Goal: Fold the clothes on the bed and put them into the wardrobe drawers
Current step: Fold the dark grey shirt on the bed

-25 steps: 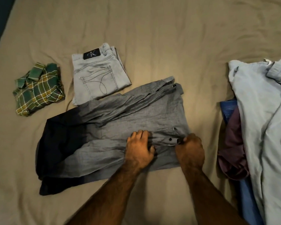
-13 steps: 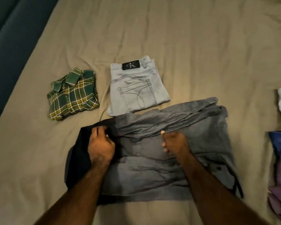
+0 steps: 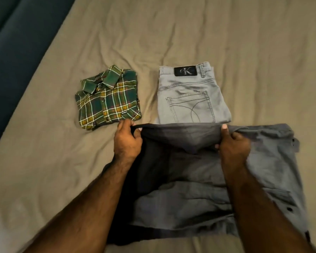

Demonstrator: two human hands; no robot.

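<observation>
A grey shirt (image 3: 268,161) that fades to black at one end lies across the near part of the bed. My left hand (image 3: 127,141) grips its lifted far edge on the dark side. My right hand (image 3: 233,145) pinches the same edge further right, so the fabric is stretched between them above the rest of the shirt. Beyond my hands lie a folded green plaid shirt (image 3: 108,98) and folded light grey jeans (image 3: 190,95) with a black label, side by side.
The bed is covered by a wrinkled tan sheet (image 3: 190,30). A dark blue surface (image 3: 13,52) runs along the bed's left edge. The other clothes from the right side are outside the view.
Both hands have taken hold of the shirt's dark end and lifted its edge up off the bed. The view has shifted closer and left, hiding the pile at the right.
</observation>
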